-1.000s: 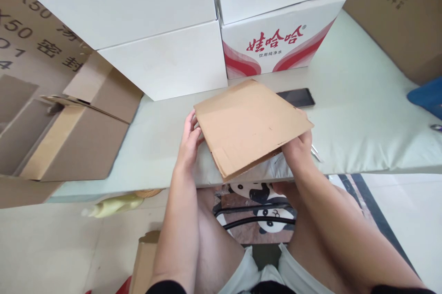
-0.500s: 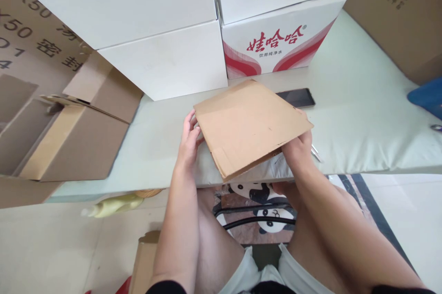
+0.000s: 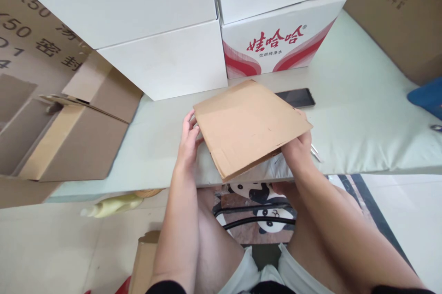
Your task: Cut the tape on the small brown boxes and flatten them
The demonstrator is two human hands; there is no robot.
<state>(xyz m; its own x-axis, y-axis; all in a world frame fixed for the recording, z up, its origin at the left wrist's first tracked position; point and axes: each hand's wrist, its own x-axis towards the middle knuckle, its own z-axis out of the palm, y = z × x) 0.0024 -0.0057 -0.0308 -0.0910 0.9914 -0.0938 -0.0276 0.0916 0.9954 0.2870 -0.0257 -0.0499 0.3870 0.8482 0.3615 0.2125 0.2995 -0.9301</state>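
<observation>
1. Head view, background: white boxes [image 3: 186, 61] stand at the back of the table [image 3: 359, 132], which has a pale green cover; brown boxes [image 3: 84, 146] sit at the left.
2. The cardboard [image 3: 253, 128] is between the hands, at the table's near edge, tilted, with a gap showing under its near side. A phone [image 3: 302, 97] lies just beyond it.
3. It looks light and fairly stiff, likely to bend at creases rather than break; its dry, matt face should not slip much. Opposite edges seem the best places to take hold.
4. The left hand [image 3: 189, 142] is half-curled, fingers a little spread, holding the left edge.
5. The right hand [image 3: 297, 149] is closed more tightly round the right corner; most of its fingers are hidden. A slim metal thing [image 3: 316, 153] lies just beside it.
</observation>
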